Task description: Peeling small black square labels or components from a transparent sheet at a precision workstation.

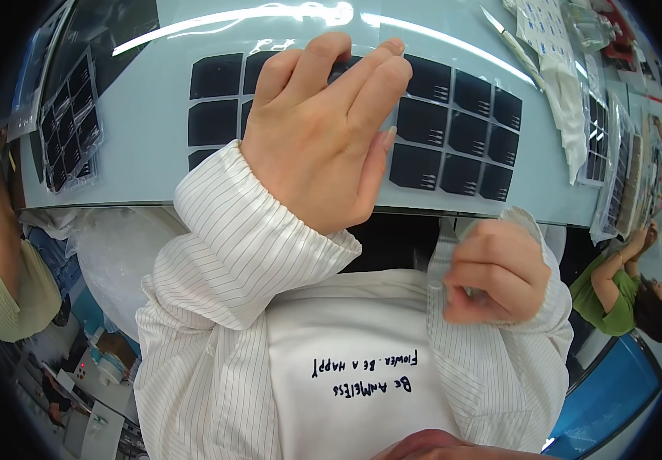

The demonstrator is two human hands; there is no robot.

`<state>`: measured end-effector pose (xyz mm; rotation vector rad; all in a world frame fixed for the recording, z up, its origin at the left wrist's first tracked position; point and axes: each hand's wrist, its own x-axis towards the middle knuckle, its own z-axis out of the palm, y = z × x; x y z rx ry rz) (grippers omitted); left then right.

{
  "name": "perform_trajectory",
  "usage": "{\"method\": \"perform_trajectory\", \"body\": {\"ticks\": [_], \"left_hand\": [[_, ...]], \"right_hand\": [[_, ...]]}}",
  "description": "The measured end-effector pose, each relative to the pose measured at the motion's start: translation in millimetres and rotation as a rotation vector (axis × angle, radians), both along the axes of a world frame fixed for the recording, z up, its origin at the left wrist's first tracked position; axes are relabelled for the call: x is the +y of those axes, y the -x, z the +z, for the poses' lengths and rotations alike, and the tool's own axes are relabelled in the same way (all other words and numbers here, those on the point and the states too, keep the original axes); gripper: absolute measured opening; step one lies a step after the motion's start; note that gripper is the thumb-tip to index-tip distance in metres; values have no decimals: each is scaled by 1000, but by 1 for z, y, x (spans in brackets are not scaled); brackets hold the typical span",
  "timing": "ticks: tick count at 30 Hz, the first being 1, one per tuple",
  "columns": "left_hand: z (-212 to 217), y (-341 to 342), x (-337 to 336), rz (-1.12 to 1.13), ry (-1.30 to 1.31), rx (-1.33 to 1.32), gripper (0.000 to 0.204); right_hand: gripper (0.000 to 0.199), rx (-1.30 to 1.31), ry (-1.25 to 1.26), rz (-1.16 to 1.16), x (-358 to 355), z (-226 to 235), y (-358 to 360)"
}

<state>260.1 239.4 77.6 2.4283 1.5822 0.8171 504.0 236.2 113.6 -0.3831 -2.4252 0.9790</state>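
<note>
My left hand (323, 126) is stretched over the pale table, palm down, its fingers apart and some of them bent. Beneath it, sheets of black rectangular pieces with cut corners lie in rows; one group (423, 120) is to the right of the hand and another (214, 123) to its left. The hand hides the pieces between them. My right hand (496, 272) is off the table's near edge, in front of my chest. Its fingers are curled together and blurred, and what they hold, if anything, cannot be made out.
A slim knife-like tool (511, 46) and a crumpled white cloth (565, 115) lie at the right. At the left is a clear-sleeved stack of black pieces (74, 126). People are nearby at left (13, 268) and right (618, 291). The table's edge (423, 212) runs before me.
</note>
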Motion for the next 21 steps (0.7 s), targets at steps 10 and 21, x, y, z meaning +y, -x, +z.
{"method": "perform_trajectory", "body": {"ticks": [10,21], "left_hand": [[-1,-2,1,-18,-29,28,64],[2,-4,2,-12,38,39,65]], "right_hand": [[23,249,100,-401,40,-2,-13],[18,-269,-585,-340,103,-4,7]]}}
